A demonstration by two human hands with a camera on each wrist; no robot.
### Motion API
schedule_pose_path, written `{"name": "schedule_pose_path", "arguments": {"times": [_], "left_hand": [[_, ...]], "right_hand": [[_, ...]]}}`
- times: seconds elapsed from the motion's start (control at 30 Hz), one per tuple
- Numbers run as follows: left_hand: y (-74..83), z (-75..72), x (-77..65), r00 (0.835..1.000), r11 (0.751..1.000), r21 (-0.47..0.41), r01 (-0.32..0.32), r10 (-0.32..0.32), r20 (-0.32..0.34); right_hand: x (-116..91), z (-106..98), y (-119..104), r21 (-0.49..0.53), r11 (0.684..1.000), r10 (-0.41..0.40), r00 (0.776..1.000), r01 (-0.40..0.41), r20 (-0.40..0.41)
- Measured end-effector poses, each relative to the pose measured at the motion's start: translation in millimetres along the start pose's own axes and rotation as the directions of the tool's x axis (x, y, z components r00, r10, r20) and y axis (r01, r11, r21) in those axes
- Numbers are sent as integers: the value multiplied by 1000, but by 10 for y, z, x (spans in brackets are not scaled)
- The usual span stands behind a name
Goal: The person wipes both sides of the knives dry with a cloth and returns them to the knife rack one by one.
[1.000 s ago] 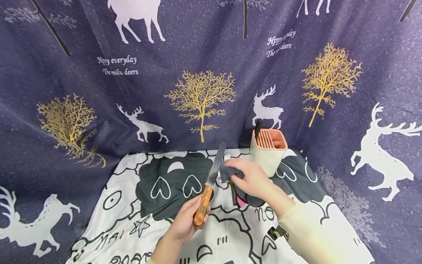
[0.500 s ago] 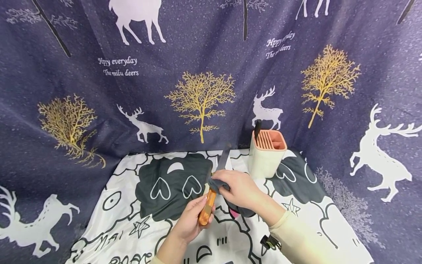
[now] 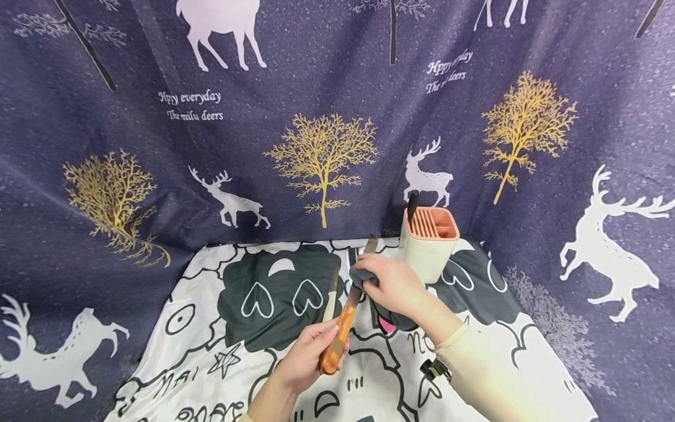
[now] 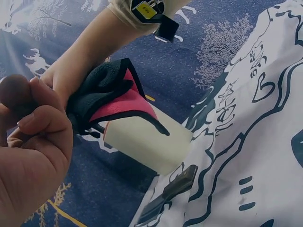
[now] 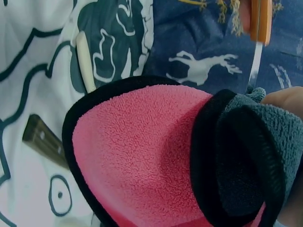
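Observation:
My left hand [image 3: 303, 360] grips a knife by its orange-brown wooden handle [image 3: 340, 337], the blade pointing up and away from me. Around the middle of that blade my right hand [image 3: 394, 284] pinches a folded grey cloth [image 3: 362, 275]. The blade's tip [image 3: 371, 243] shows beyond the fingers. In the right wrist view the cloth's pink underside [image 5: 137, 146] hangs down, edged in black; the left wrist view shows this pink flap [image 4: 125, 104] too. Just left of the held knife, a white-handled knife [image 3: 330, 306] lies on the patterned sheet.
A cream knife block [image 3: 428, 255] with an orange slotted top stands at the back right, one black handle [image 3: 413, 205] sticking out. A dark-handled knife [image 4: 180, 184] lies on the sheet, mostly hidden under the cloth in the head view. A printed curtain [image 3: 253, 146] hangs behind.
The right hand with the cloth went down the blade to near the handle, then back up toward the tip. The left hand and knife shifted slightly right and nearer, uncovering more of the white-handled knife.

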State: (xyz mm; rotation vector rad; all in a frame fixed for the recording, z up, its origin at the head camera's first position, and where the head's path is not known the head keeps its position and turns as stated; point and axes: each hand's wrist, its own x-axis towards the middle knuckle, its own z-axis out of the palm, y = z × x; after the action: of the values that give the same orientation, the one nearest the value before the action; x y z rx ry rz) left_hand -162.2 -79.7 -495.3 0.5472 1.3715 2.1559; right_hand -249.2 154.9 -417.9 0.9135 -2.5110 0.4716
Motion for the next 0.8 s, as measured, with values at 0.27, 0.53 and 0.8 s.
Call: {"name": "schedule_pose_path", "arguments": {"times": [0.27,0.53,0.8], "left_hand": [[3,29,-59,999,1000,14,13,-13,46],[-33,31,-59,995,999,-31,-19,22,102],[-124,-50,-66,997,996,-70,64,-62,41]], "right_hand": [[69,-71,264,5,996,84,996,-85,37],[67,-54,574,-10,979,205,978,-205,40],[-60,20,774,39,928,370,929,-370,-6]]}}
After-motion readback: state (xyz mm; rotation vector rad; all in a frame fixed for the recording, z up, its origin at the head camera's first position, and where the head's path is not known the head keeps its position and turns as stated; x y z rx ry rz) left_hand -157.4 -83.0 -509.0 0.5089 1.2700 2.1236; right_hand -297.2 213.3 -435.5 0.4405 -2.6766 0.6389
